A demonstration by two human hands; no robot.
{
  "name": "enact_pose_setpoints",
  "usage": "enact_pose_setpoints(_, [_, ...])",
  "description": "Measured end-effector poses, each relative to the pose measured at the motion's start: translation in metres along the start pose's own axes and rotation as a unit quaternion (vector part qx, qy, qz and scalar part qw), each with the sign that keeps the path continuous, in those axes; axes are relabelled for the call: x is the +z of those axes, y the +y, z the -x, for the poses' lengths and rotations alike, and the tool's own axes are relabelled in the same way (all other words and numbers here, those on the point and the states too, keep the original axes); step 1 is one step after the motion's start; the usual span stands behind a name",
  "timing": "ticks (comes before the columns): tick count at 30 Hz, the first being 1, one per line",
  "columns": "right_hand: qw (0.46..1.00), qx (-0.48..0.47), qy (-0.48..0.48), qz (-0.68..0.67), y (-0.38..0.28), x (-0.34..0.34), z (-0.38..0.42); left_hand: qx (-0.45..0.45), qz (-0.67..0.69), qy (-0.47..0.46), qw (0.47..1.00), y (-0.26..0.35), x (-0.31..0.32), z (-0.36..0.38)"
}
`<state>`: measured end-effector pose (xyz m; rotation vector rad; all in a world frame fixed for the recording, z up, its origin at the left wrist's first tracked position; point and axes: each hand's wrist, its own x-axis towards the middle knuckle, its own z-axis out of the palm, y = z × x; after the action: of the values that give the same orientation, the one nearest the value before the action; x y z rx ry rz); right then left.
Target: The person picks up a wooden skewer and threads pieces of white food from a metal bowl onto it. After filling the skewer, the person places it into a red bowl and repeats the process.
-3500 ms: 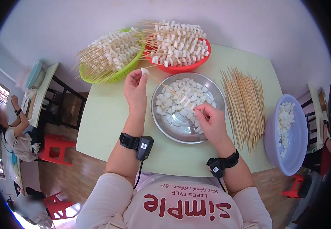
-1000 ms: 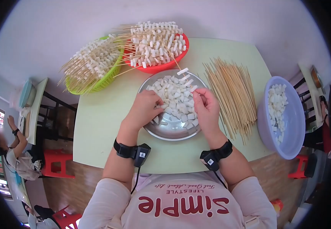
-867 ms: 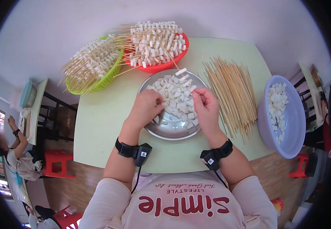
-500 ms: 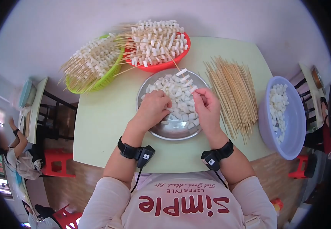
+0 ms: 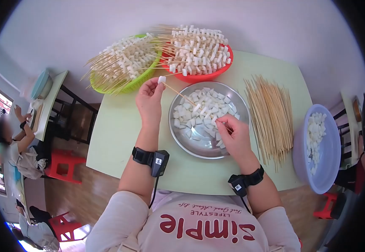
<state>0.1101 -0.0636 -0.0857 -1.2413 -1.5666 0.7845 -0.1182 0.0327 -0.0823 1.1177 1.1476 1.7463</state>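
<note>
My right hand (image 5: 235, 135) is closed on a thin bamboo skewer (image 5: 175, 90) over the steel bowl (image 5: 178, 140). Several white chunks (image 5: 197, 107) are threaded along the skewer near my right fingers. Up and to the left, beyond the bowl's rim, my left hand (image 5: 149, 97) pinches a single white cube (image 5: 162, 79) between thumb and fingertips. The skewer's far end reaches that cube. Loose white pieces (image 5: 186, 114) cover much of the bowl's bottom, and bare metal shows at its near side.
Behind the bowl, a green basket (image 5: 149, 71) and a red basket (image 5: 199, 78) are heaped with filled skewers. Bare bamboo sticks (image 5: 271, 122) lie on the table (image 5: 111, 143) to the right. A lilac basin (image 5: 329, 147) with white pieces stands at the right edge. Another person (image 5: 16, 138) sits far left.
My left hand has risen out of the bowl with a white cube. The skewer in my right hand has swung from pointing away to pointing left. The whole view has shifted slightly.
</note>
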Motion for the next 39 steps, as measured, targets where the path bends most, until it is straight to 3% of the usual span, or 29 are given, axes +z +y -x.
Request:
enact_pose_setpoints(30, [1.000,0.008,-0.004,0.014,0.0039,0.0002,0.0005,0.051,-0.028,0.014,0.998,-0.0034,0.0026,0.0007])
enact_pose_setpoints(39, [0.999,0.007,-0.008,0.031,-0.0028,-0.0022,0.0008,0.095,-0.119,0.001,0.988,-0.0033,0.0038,0.0022])
